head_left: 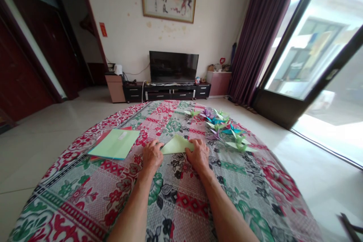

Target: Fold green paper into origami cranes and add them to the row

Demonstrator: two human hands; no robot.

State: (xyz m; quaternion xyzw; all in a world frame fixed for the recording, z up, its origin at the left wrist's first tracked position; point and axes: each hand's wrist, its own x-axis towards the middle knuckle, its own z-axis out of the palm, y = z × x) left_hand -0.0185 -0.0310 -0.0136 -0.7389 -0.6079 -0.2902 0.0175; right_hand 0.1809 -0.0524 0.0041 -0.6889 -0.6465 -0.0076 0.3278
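A pale green sheet of origami paper (176,145), folded into a triangle, lies on the patterned tablecloth with its peak pointing away from me. My left hand (152,154) grips its left corner, fingers curled and thumb at the paper's edge. At the opposite corner, my right hand (198,154) holds the paper between thumb and bent fingers. The fingertips are partly hidden. To the left rests a stack of coloured paper (115,144), light green on top with red and blue edges showing. Several folded paper cranes (238,141) in green, blue and purple stand to the right.
The round table's floral tablecloth (181,219) spreads beneath everything. Beyond the table, a television (174,67) stands on a low black cabinet (163,94). A purple curtain (261,41) and a glass door are on the right. A dark chair-like part (350,227) shows at lower right.
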